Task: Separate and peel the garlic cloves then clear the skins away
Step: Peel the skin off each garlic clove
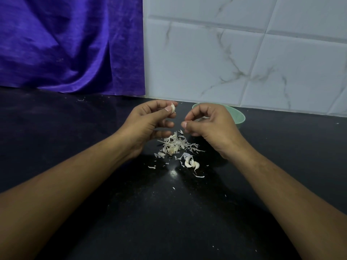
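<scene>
My left hand (150,121) pinches a small garlic clove (173,108) between thumb and forefinger, held above the black counter. My right hand (208,122) hovers just right of it with fingers curled and thumb against the forefinger tip; a thin sliver of skin may sit in that pinch, too small to tell. Below both hands lies a pile of papery garlic skins (174,145). Two unpeeled cloves (191,163) lie just in front of the pile. A pale green bowl (239,117) stands behind my right hand, mostly hidden by it.
The black counter (93,128) carries scattered skin flecks. A purple cloth (71,45) hangs at the back left. A white marble-tiled wall (244,53) closes the back right, right behind the bowl.
</scene>
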### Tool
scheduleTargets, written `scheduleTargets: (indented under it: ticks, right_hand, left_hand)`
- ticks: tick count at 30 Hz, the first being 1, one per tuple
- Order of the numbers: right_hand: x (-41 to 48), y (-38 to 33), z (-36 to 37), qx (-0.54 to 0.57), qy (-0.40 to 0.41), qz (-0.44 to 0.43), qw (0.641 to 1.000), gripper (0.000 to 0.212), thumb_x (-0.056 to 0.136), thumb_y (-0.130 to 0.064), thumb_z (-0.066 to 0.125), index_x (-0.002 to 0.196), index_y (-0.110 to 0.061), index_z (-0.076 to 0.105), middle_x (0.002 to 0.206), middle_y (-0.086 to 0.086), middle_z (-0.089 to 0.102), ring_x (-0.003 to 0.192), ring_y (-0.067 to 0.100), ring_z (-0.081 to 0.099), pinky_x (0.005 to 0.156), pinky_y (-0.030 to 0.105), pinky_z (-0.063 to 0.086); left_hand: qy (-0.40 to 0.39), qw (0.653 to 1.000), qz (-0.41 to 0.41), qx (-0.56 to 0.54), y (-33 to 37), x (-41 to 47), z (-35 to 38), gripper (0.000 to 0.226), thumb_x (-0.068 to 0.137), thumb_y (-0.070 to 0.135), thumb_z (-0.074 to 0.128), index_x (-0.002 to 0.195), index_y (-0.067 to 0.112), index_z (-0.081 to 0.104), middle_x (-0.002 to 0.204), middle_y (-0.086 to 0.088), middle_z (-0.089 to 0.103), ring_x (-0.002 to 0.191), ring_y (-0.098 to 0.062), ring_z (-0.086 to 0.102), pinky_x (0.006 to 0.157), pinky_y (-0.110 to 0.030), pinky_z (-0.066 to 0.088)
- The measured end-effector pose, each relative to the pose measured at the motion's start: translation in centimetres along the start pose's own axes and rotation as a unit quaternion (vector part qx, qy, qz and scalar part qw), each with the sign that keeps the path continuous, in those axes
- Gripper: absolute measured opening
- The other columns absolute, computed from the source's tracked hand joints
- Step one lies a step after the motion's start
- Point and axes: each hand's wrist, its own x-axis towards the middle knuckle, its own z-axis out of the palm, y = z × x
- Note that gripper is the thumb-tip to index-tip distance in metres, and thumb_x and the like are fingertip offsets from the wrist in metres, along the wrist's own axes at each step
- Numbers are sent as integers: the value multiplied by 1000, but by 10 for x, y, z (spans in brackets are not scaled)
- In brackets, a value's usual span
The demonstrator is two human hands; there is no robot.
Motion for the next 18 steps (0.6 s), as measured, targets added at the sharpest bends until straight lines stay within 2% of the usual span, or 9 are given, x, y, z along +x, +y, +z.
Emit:
scheduleTargets:
  ticks: [2, 4, 7, 9, 11, 13, 15, 18]
  right_hand:
    - [1, 1, 0, -6, -3, 0, 1000, 7, 88, -19, 81, 83, -15, 77, 75, 8, 76, 81, 37, 74, 81, 56, 59]
    - [1, 2, 0, -8, -13, -1, 1000, 9, 93, -25, 74, 90, -18, 79, 83, 6, 77, 87, 33, 75, 87, 56, 59]
    - [2, 4, 2, -3, -22, -3, 1000, 14, 96, -11, 68, 102, -18, 78, 93, 2, 79, 90, 18, 77, 94, 44, 60]
    - [2, 3, 2, 14, -15, -3, 1000, 13, 93, -4, 70, 99, -13, 77, 86, 6, 79, 82, 18, 76, 90, 37, 60]
    - [1, 2, 0, 18, -2, -14, 1000, 3, 91, -13, 76, 89, -11, 77, 78, 8, 77, 74, 17, 73, 83, 37, 57]
    - [1, 1, 0, 13, 13, -20, 1000, 19, 94, -26, 76, 82, -12, 77, 76, 7, 76, 75, 18, 73, 81, 40, 58]
    - [0, -1, 1, 30, 11, -9, 999, 19, 98, -26, 70, 87, -13, 78, 83, 8, 77, 80, 22, 76, 78, 42, 63]
    - [-3, -5, 4, 81, -14, 2, 997, 10, 99, -9, 67, 108, -8, 73, 90, 12, 72, 74, 24, 76, 70, 44, 65]
  left_hand:
    - [1, 1000, 0, 0, 0, 0, 0, 24, 96, 21, 69, 119, 16, 74, 95, 0, 72, 73, -7, 66, 58, -22, 58]
    - [1, 1000, 1, 3, 0, 0, 1, 23, 97, 21, 69, 119, 15, 74, 94, 1, 72, 73, -7, 66, 58, -21, 58]
    - [1, 1000, 0, 5, 1, -1, 0, 25, 98, 20, 68, 121, 14, 73, 95, 0, 72, 73, -7, 66, 59, -22, 58]
    - [1, 1000, 0, 4, 1, -1, 1, 25, 98, 20, 68, 122, 14, 73, 95, 0, 72, 73, -7, 66, 59, -22, 58]
    - [0, 1000, -2, 4, 1, -1, 1, 25, 98, 20, 68, 122, 14, 73, 94, 1, 72, 73, -7, 66, 58, -21, 58]
    - [-6, 1000, -5, 5, 2, -2, 2, 24, 99, 19, 67, 122, 15, 73, 95, 1, 71, 73, -7, 65, 58, -21, 58]
    - [-14, 1000, -7, 3, 2, -3, 2, 24, 100, 18, 65, 122, 15, 74, 95, 1, 71, 73, -7, 65, 59, -21, 58]
    - [-26, 1000, -11, -7, 3, -4, 2, 23, 100, 17, 64, 120, 15, 75, 95, 1, 72, 72, -7, 66, 61, -21, 60]
